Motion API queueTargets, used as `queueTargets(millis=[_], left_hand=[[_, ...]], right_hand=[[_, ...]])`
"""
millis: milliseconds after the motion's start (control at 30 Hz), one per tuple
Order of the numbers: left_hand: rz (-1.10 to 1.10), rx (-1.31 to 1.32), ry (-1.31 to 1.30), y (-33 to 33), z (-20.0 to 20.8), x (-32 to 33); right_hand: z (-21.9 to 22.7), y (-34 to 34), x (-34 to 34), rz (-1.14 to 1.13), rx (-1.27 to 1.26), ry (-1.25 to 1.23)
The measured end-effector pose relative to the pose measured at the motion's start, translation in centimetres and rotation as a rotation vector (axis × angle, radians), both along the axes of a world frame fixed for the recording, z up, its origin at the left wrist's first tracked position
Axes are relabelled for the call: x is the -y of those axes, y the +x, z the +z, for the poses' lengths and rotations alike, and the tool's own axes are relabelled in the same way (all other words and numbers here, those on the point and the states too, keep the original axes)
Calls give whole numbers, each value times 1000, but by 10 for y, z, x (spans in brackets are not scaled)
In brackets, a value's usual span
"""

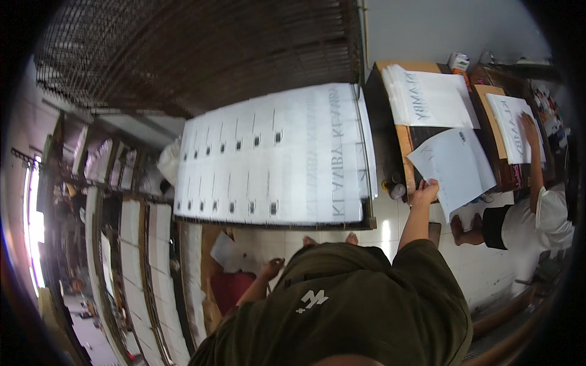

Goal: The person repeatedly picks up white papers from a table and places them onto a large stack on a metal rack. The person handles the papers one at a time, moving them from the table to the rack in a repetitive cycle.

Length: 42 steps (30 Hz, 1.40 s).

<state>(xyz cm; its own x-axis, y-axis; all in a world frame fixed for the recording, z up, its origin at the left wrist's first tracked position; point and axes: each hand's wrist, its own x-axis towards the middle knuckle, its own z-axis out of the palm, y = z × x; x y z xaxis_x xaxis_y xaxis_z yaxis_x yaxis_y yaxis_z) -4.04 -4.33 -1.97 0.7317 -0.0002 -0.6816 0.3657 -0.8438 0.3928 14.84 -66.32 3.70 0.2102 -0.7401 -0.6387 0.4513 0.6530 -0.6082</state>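
Observation:
My right hand (pixel 424 192) reaches out to the right, its fingers pinched on the near left edge of a large white printed sheet (pixel 455 171). The sheet is slightly curved and slants over the front of a dark table. Behind it lies a stack of white printed sheets (pixel 448 100) on the same table. My left hand (pixel 274 267) is low by my left side, its fingers curled; whether anything is in them is hidden. Ahead of me, rows of white printed sheets (pixel 244 158) lie on a dark wire drying rack (pixel 287 226).
Raised rack shelves (pixel 201 55) tower over the laid-out sheets. At the right, another person's hand (pixel 528 128) rests on a second stack (pixel 513 125). More racks with white sheets (pixel 137 262) line the left. A red item (pixel 232 290) lies near my left arm.

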Motion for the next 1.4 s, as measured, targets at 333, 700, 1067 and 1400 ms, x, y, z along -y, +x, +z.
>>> queueTargets(millis=[333, 700, 1067, 1400], left_hand=[[146, 468, -298, 58, 121, 71], [192, 22, -1426, 295, 393, 246], [360, 161, -1329, 443, 391, 230], [157, 491, -1433, 404, 386, 188]], right_hand=[[224, -2, 11, 287, 148, -457], [356, 59, -161, 510, 401, -934], [341, 220, -164, 720, 316, -590], [332, 145, -172, 658, 413, -596]])
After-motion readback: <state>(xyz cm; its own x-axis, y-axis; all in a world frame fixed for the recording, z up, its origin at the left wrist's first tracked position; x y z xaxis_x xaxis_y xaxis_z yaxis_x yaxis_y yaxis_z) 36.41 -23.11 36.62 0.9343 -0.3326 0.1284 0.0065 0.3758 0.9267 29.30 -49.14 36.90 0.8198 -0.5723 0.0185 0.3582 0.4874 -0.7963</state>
